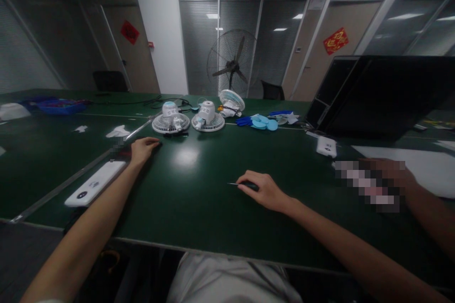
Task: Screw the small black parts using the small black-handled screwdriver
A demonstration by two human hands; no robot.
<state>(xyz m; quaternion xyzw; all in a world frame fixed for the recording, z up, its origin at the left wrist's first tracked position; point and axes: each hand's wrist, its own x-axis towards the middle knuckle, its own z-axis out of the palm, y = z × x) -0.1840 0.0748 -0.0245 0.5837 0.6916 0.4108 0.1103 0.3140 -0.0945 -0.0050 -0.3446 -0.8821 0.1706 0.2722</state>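
My right hand (261,189) is closed around a small screwdriver (251,185) above the green table. Its thin metal shaft points left, and part of the dark handle shows between my fingers. Further left and farther off, my left hand (142,150) rests low at the tabletop with its fingers pinched together. Something small and dark is at those fingertips, too small to name. Beside my left forearm lies a long white device (97,182) with a dark round spot. Beyond my hands stand two white fan heads (170,120), face down, and a third fan head (232,102) tilted on its side.
Light-blue fan blades (263,122) and blue gloves (244,121) lie behind the middle. A metal strip (67,187) runs across the table at left. At right are a large black monitor (387,97), a white box (326,147) and another person's hand (389,173) by a blurred object.
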